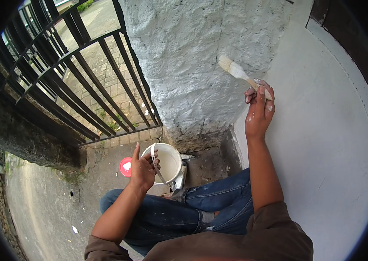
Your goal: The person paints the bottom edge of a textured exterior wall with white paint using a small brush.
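My right hand (pixel 260 111), smudged with white paint, is closed round the wooden handle of a paintbrush (pixel 236 70). The brush's pale bristles point up and left, at the rough whitish wall (pixel 201 93); I cannot tell whether they touch it. Lower down, my left hand (pixel 144 170) has its thumb raised and its fingers curled at the thin white handle of a paint bucket (pixel 170 163). White paint shows inside the bucket, which stands on the ground before my bent legs. Beside it on the left is a red lid (pixel 125 167) with a white blotch.
A dark metal gate (pixel 77 74) stands at the left, with brick paving beyond its bars. On the right rises a smooth white wall (pixel 323 143) with a dark frame (pixel 349 43) at its upper edge. My jeans (pixel 162 217) are close to the bucket. White spots mark the concrete ground (pixel 57 204).
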A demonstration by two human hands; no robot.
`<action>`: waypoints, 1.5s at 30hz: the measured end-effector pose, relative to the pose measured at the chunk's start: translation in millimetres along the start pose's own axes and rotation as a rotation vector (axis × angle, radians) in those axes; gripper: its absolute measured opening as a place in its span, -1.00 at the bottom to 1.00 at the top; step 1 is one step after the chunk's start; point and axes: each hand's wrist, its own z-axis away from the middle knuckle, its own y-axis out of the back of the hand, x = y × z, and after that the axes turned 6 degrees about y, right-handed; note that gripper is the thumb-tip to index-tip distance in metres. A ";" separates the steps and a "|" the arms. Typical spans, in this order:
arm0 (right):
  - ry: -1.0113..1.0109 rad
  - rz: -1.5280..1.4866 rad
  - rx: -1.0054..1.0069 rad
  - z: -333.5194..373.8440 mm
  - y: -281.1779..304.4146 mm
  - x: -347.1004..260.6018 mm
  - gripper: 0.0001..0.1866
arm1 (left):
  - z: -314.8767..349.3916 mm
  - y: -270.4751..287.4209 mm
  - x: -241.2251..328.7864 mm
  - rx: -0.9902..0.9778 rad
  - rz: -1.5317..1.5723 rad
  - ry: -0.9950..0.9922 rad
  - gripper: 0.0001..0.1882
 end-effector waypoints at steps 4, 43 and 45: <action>0.066 0.069 -0.049 3.7 1.1 -1.5 -0.70 | 4.8 -4.4 0.9 -0.006 0.003 0.032 -0.19; 0.330 0.270 -0.096 4.0 -16.5 15.3 -0.71 | 5.8 -6.3 -0.1 -0.062 0.008 0.066 -0.04; 0.306 0.268 -0.112 12.0 -9.9 14.8 -0.70 | 7.1 -9.0 0.7 -0.061 0.005 0.068 -0.05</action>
